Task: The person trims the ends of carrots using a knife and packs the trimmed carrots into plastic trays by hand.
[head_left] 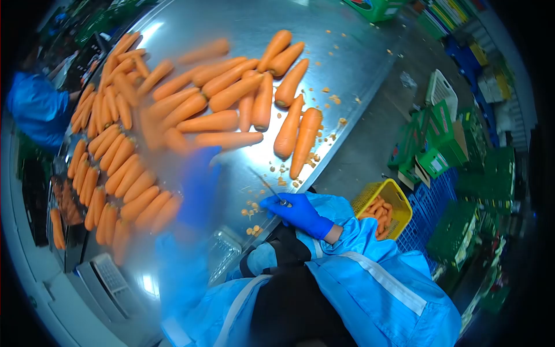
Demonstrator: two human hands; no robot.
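My right hand (302,215), in a blue glove, is closed around a knife (267,184) whose thin blade points up and left over the metal table. Also gloved in blue, my left hand (199,182) is badly blurred; its fingers cannot be made out. It is nearest to the lower end of a loose pile of carrots (234,92). Rows of carrots (124,168) lie side by side left of that hand. Several more carrots (305,141) rest near the table's right edge, beside small carrot trimmings (315,157).
The metal table (341,58) ends in a diagonal edge on the right. Past it stand a yellow crate (399,222) of carrots and green crates (442,141). A clear plastic tray (222,251) and a scale (107,277) are near me. Another person's blue sleeve (40,104) shows far left.
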